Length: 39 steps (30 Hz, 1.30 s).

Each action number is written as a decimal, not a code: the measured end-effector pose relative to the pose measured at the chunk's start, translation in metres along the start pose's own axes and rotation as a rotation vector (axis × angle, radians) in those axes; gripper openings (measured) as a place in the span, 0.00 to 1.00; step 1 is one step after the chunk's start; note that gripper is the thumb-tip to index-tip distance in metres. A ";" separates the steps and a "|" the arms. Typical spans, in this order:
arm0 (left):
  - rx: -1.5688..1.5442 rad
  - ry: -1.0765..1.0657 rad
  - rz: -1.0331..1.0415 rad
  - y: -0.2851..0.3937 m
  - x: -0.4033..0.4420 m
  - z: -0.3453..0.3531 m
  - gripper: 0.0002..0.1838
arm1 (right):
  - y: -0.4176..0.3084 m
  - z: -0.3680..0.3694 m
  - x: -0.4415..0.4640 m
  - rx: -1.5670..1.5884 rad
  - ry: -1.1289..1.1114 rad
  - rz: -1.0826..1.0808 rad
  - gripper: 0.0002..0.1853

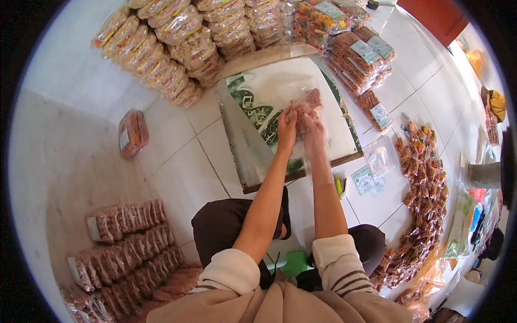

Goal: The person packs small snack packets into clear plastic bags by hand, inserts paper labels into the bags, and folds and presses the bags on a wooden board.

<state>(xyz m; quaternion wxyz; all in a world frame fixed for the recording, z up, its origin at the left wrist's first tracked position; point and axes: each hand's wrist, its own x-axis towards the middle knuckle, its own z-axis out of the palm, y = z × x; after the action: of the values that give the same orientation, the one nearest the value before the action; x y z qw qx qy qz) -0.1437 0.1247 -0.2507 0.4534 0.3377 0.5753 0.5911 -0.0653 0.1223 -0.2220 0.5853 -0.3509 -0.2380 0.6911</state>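
Over a low board table (301, 75) with green printing, both of my hands are together at a clear plastic bag (314, 97) holding reddish-brown snack packets (302, 119). My left hand (287, 125) is closed on the bag's left side. My right hand (313, 132) is closed around the packets, with clear plastic along its wrist and forearm; the fingertips are partly hidden by the film. On the floor near my right forearm lie a green stapler (340, 186), printed label cards (363, 180) and clear empty bags (381, 156).
Stacked bags of pale snacks (188, 54) stand behind the table. Labelled brown packs (358, 59) are piled at the back right. Small packets (425, 188) spread along the right floor. Packed rows (129, 245) lie at the lower left, and one pack (133, 133) leans by the wall.
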 end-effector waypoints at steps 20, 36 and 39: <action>0.510 0.112 0.368 -0.002 -0.004 0.002 0.28 | 0.043 -0.028 0.039 -1.391 0.295 -0.715 0.38; 0.421 0.128 0.285 0.002 0.002 0.024 0.27 | 0.004 -0.018 0.038 -1.277 -0.016 -0.612 0.16; 0.499 0.155 0.427 -0.017 0.013 0.032 0.25 | 0.004 -0.056 0.029 -1.363 -0.484 -0.861 0.25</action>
<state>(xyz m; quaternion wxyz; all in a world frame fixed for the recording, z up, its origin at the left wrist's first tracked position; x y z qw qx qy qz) -0.1171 0.1477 -0.2654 0.1776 0.5052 0.6513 0.5377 -0.0269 0.1456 -0.2671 0.3908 -0.3482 -0.8352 0.1686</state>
